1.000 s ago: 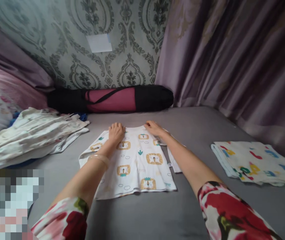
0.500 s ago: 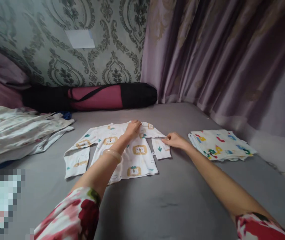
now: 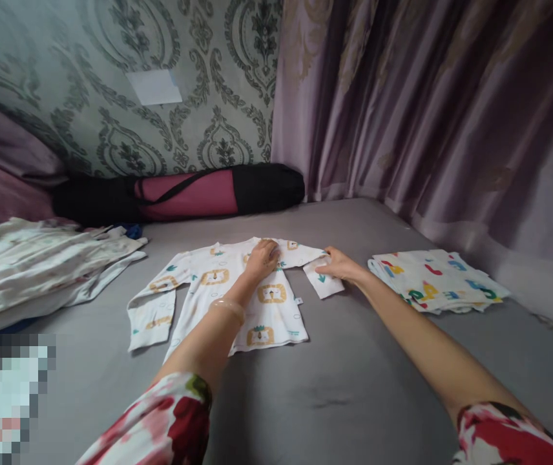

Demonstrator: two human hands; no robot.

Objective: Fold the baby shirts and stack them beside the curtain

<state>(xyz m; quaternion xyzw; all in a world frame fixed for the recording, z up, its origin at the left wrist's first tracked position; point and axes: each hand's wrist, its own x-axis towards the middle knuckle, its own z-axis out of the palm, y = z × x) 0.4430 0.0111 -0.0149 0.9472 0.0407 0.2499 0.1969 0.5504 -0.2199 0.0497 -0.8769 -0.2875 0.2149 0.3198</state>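
Note:
A small white shirt [image 3: 216,297] with lion prints lies spread on the grey bed sheet [image 3: 344,361]. Its left sleeve is bent downward beside the body. My left hand [image 3: 263,257] rests on the upper part of the shirt, near the neckline and right shoulder, fingers lying on the cloth. At the bend of the right sleeve [image 3: 322,279], my right hand [image 3: 342,265] has thumb and fingers closed on the fabric, and the cuff part hangs down and to the right of the shirt body.
Folded cloth with colourful letters [image 3: 438,281] lies at the right. A pile of light clothes [image 3: 44,268] is at the left. Behind, a black and pink long bag [image 3: 189,194] lies along the patterned wall [image 3: 228,77], beside purple curtains [image 3: 402,97].
The right sleeve's cuff part has shifted right and slightly up with my right hand. My left hand has slid slightly right on the shirt.

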